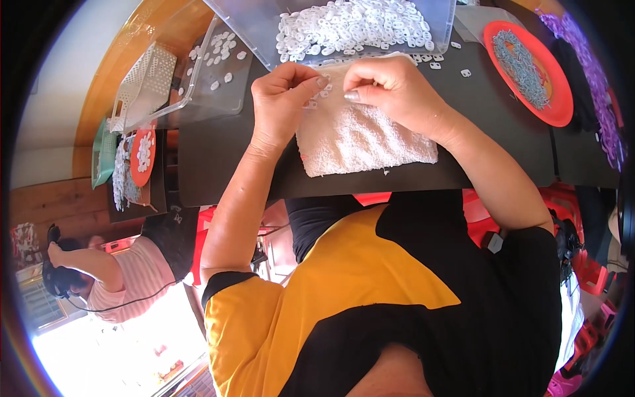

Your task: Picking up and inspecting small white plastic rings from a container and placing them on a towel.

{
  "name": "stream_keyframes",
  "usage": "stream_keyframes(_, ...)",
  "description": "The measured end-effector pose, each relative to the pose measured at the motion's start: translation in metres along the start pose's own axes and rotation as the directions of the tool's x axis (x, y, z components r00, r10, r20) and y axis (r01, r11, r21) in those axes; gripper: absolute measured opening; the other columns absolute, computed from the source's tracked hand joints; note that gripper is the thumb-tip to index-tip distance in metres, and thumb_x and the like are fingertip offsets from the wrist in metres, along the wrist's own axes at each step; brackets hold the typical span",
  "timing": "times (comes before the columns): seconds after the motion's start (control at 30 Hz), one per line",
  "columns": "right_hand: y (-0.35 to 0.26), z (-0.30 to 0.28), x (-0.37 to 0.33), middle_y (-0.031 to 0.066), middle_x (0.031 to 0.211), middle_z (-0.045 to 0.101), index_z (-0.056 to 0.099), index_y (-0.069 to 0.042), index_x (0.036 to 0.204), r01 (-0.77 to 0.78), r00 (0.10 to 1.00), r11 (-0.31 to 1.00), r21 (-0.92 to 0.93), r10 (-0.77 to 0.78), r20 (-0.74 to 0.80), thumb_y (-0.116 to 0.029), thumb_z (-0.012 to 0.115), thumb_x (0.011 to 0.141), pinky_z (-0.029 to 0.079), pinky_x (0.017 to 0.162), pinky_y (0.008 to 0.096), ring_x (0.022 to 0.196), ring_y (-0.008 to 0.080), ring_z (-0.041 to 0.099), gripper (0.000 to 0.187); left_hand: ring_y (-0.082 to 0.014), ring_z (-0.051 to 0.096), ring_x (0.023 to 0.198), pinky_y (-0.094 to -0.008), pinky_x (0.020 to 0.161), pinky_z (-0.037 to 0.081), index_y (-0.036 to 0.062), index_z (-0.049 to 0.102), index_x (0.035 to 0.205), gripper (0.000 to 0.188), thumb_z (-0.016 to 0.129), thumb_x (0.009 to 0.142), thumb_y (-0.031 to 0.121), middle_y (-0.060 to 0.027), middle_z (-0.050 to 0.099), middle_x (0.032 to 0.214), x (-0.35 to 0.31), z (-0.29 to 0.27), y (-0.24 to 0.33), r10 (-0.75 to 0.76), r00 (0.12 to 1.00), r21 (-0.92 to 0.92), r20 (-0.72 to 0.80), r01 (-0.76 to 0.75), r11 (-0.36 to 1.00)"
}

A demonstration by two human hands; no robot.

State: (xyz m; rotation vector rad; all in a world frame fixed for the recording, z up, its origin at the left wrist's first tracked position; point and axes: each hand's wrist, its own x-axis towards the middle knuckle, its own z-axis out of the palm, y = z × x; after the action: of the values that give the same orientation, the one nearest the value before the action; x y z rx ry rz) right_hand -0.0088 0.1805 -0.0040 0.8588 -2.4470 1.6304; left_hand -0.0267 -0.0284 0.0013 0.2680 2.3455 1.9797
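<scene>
Taking the cloth as the clock's centre, with twelve pointing away from the wearer, the left hand (288, 96) is at ten. Its grip is pressed together, thumb to fingers, pinching at small white pieces (313, 103) that sit over the cloth's upper edge between ten and eleven. The right hand (391, 89) is at one, apart from the left, its thumb close to the bent forefinger; I cannot tell whether that grip pinches anything. The pale towelling cloth (370, 142) lies on the dark desk (221, 165)

At twelve, just beyond the hands, stands a clear bin (250, 30) with a heap of white pieces (354, 28); a few loose ones (465, 73) lie between one and two. At two, a red plate (562, 109) holds thin grey-blue pieces (521, 69), with purple strands (589, 73) farther out between two and three. At ten, a clear tray (228, 94) carries more white pieces, and a white perforated basket (147, 79) is beyond it. Out at eight, a person in a striped top (144, 274) has an arm raised
</scene>
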Motion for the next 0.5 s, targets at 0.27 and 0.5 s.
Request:
stream_keyframes(0.27, 0.008, -0.003, 0.002, -0.0006, 0.071, 0.058, 0.061, 0.002, 0.086, -0.116, 0.993, 0.985, 0.131, 0.114, 0.023, -0.001, 0.064, 0.084, 0.044, 0.063, 0.0222, 0.068, 0.0051, 0.052, 0.005, -0.0332, 0.064, 0.078, -0.0428, 0.067, 0.053, 0.0047, 0.064, 0.083, 0.017, 0.071, 0.078, 0.020, -0.0112, 0.062, 0.089, 0.028, 0.011, -0.009, 0.373, 0.884, 0.824, 0.283, -0.423, 0.377)
stream_keyframes(0.5, 0.002, -0.012, 0.004, -0.0006, 0.067, 0.057, 0.064, 0.001, 0.082, -0.204, 0.968, 0.940, 0.273, 0.235, -0.084, -0.006, 0.064, 0.083, 0.042, 0.058, 0.0243, 0.063, 0.0064, 0.050, 0.006, -0.0254, 0.063, 0.073, -0.0371, 0.065, 0.051, 0.0030, 0.065, 0.088, 0.011, 0.067, 0.080, 0.010, -0.0099, 0.065, 0.084, 0.026, 0.006, -0.006, 0.324, 0.906, 0.762, 0.272, -0.408, 0.502)
